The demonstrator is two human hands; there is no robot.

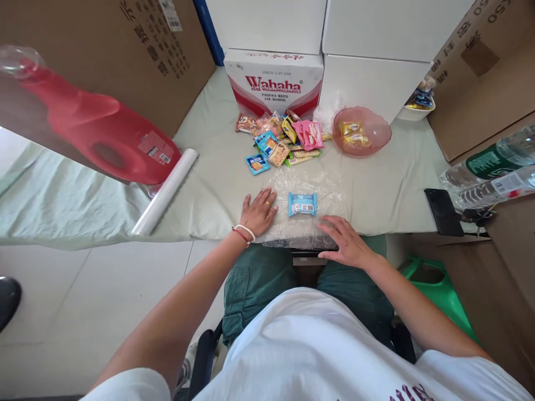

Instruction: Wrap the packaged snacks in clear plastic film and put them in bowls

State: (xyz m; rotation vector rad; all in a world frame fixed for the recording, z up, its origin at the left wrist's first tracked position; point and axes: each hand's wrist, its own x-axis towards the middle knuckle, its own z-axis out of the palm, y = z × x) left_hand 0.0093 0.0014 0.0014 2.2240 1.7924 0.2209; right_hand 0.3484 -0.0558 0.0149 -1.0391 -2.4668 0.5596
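A small blue snack packet lies on a crinkled sheet of clear plastic wrap at the table's front. My left hand rests flat on the left border of the wrap, fingers stretched out, a white bracelet and a red one at its wrist. To the packet's lower right, my right hand hovers by the table edge with its fingers apart and holds nothing. Behind the packet is a heap of wrapped snacks. A pink translucent bowl beside the heap holds yellow-wrapped pieces.
A white roll lies at the left, against a big red bottle. A Wahaha carton and white boxes stand behind. At the right are a black phone, plastic bottles and a white bowl. Below stands a green stool.
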